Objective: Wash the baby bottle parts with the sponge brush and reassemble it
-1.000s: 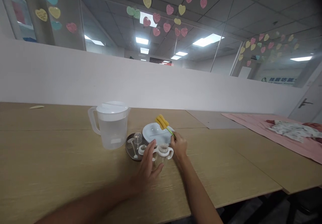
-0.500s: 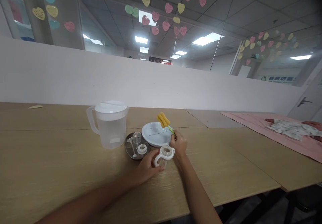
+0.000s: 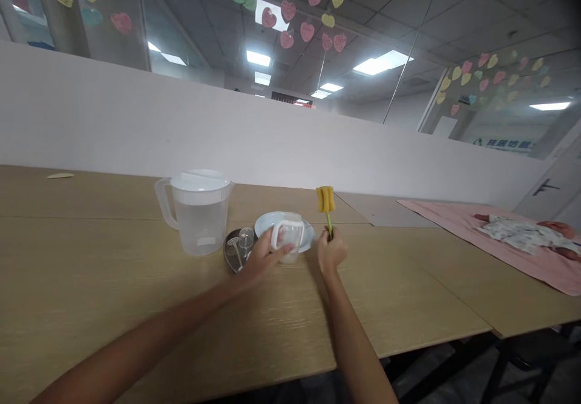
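My left hand (image 3: 265,252) is closed around a clear baby bottle (image 3: 291,237) with a white handle ring, held up in front of a white basin (image 3: 267,219). In my right hand (image 3: 332,251) is a bottle brush (image 3: 325,201), its yellow sponge head pointing up on a green stem. The brush is apart from the bottle, to its right. Behind my left hand a dark metal tray (image 3: 228,255) holds a small clear cap (image 3: 246,238) and a white stirrer-like stick (image 3: 235,248). My hand and forearm hide part of the tray.
A lidded plastic pitcher (image 3: 202,216) with water stands left of the tray. Far right, a doll-like figure in patterned clothes (image 3: 508,232) lies on a pink cloth (image 3: 440,219). A low white wall (image 3: 136,125) with glass above borders the table's back.
The bottle has been raised and tilted, its mouth turning away from me. The brush has moved right and now stands upright. The camera view has shifted slightly.
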